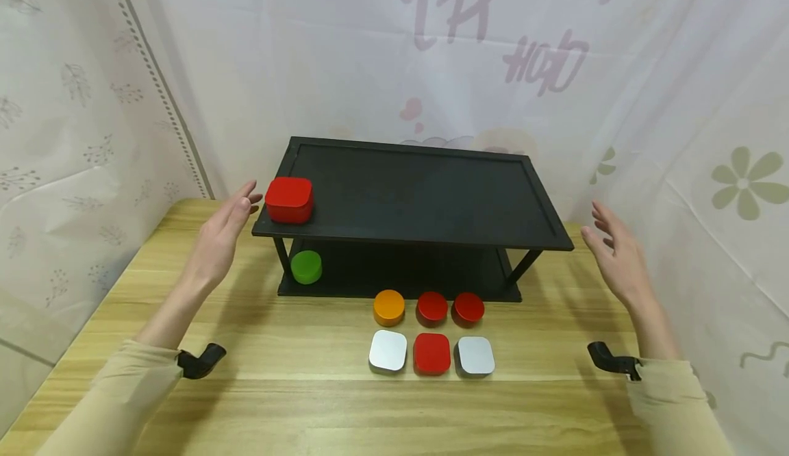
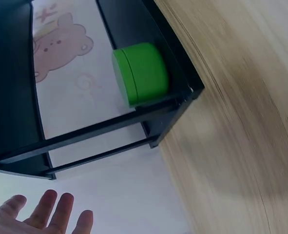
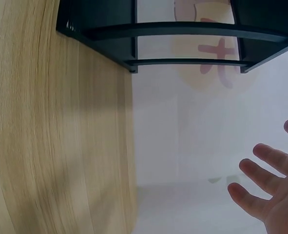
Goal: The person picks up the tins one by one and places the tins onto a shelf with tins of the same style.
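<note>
A black two-tier shelf [image 1: 419, 196] stands toward the back of the wooden table. On its top tier, at the left front corner, sits a red rounded-square box [image 1: 290, 200]. Below it, at the left end of the lower tier, is a green round box [image 1: 306, 267], seen large in the left wrist view. My left hand [image 1: 216, 237] is held up just left of the shelf, fingers extended and holding nothing. Off the shelf's right end, my right hand [image 1: 618, 254] is raised too, fingers loosely spread with nothing in them.
In front of the shelf, an orange round box [image 1: 389, 307] and two red round ones [image 1: 432, 309] form a row. Nearer lie a white square box [image 1: 387, 351], a red square box [image 1: 432, 354] and a silver-white square box [image 1: 475, 356]. Patterned curtains [image 1: 345, 52] surround the table.
</note>
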Demonstrator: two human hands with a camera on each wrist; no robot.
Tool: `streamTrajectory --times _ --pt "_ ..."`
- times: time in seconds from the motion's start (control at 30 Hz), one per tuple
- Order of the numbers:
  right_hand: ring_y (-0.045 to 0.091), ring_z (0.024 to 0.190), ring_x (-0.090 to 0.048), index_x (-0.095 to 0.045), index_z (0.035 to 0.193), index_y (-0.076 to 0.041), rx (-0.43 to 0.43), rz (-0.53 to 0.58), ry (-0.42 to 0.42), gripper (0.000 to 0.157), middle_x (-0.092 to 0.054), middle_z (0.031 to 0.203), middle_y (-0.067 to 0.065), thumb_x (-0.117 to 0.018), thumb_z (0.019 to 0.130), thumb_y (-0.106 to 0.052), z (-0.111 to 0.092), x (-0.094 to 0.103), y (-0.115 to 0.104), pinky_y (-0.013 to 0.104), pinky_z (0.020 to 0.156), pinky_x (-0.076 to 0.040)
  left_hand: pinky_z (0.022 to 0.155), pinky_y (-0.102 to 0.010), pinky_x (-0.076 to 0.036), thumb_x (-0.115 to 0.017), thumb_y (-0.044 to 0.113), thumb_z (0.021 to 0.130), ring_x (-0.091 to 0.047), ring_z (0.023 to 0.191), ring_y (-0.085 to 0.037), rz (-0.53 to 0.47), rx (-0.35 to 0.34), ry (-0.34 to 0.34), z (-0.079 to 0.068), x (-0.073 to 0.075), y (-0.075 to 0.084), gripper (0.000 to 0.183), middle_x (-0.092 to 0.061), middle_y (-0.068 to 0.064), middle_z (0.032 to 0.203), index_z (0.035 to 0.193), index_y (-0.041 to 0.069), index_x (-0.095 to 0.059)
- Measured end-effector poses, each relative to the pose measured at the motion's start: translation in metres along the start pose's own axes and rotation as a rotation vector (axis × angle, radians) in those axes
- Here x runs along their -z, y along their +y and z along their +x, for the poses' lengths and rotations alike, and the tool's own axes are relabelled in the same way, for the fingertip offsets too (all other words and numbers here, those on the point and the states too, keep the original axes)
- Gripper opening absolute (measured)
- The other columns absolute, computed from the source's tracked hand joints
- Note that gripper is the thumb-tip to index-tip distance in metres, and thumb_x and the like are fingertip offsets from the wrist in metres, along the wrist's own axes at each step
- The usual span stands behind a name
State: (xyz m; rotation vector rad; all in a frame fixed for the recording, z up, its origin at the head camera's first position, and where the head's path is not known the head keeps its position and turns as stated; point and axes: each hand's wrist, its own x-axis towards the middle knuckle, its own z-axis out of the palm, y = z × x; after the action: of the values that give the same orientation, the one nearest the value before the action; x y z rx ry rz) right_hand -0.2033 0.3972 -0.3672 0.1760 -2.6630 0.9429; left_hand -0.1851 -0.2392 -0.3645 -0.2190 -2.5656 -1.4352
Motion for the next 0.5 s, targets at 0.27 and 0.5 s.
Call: streamTrajectory --times 0.27,0.5 --pt "0.046 0.142 -0.045 -0.025 0.161 -0.045 0.008 0.001 0.035 0.057 -0.043 0.161 0.018 -0.048 0.109 -0.037 -0.007 -0.004 -0.007 0.005 0.102 -0.035 0.119 -0.068 -0.032 -0.023 0.049 0.112 -0.041 0.146 -0.045 -0.032 0.017 0.007 -0.004 -0.006 0.001 0.057 -0.041 -0.018 0.163 0.165 0.028 -0.023" --pt "0.043 0.138 -0.048 -0.029 0.161 -0.041 0.012 0.041 0.072 0.057 -0.047 0.157 0.021 -0.05 0.109 -0.032 -0.016 -0.008 -0.012 0.002 0.097 -0.034 0.122 -0.069 -0.028 -0.025 0.052 0.111 -0.035 0.151 -0.043 -0.091 0.051 0.002 -0.009 -0.013 0.001 0.058 -0.039 -0.016 0.165 0.165 0.031 -0.024"
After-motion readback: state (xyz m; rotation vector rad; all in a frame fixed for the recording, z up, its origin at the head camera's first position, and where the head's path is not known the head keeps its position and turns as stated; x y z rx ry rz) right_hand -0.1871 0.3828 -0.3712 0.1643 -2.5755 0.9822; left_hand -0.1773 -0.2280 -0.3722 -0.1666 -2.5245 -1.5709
